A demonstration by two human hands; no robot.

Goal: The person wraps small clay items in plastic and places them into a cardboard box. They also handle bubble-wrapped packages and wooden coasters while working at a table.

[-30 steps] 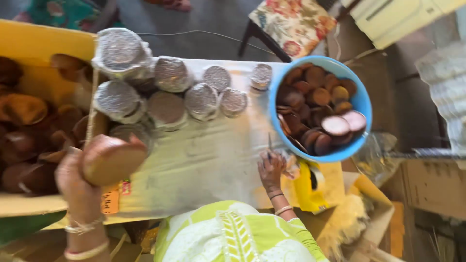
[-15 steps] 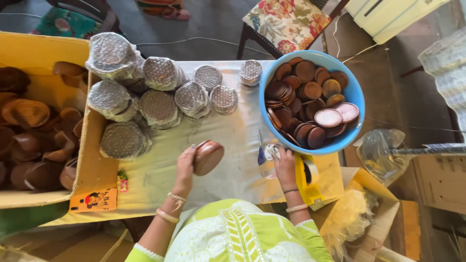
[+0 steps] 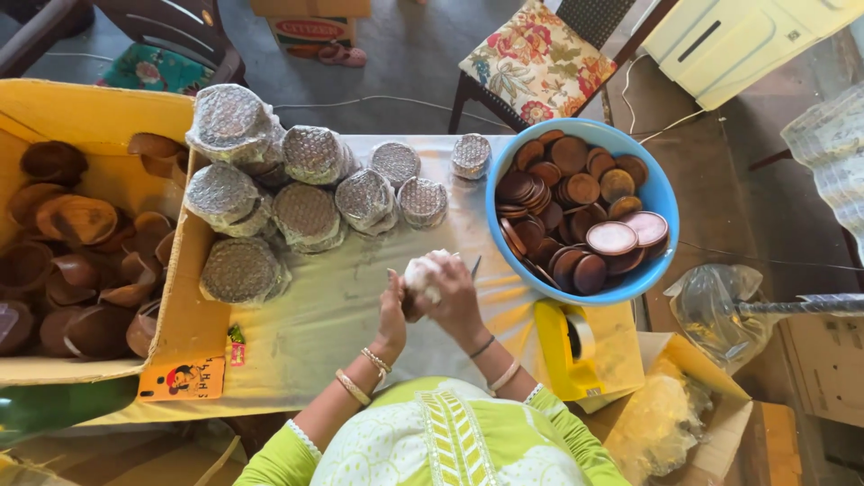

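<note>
Head view, centre of frame: a small brown bowl [image 3: 412,301], mostly hidden under white wrap [image 3: 423,273], sits clasped between the left hand [image 3: 392,310] and right hand [image 3: 454,297], fingers curled tight around it. Beneath lies a pale table sheet [image 3: 333,333]; wrapped bundles [image 3: 306,193] upper left, blue basin [image 3: 661,193] right, grey floor beyond.

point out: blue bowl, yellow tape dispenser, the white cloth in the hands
blue bowl [image 3: 664,193], head view, on its right rim.
yellow tape dispenser [image 3: 556,355], head view, on its yellow body left of the roll.
white cloth [image 3: 423,272], head view, on the bunched part showing between the two hands.
</note>
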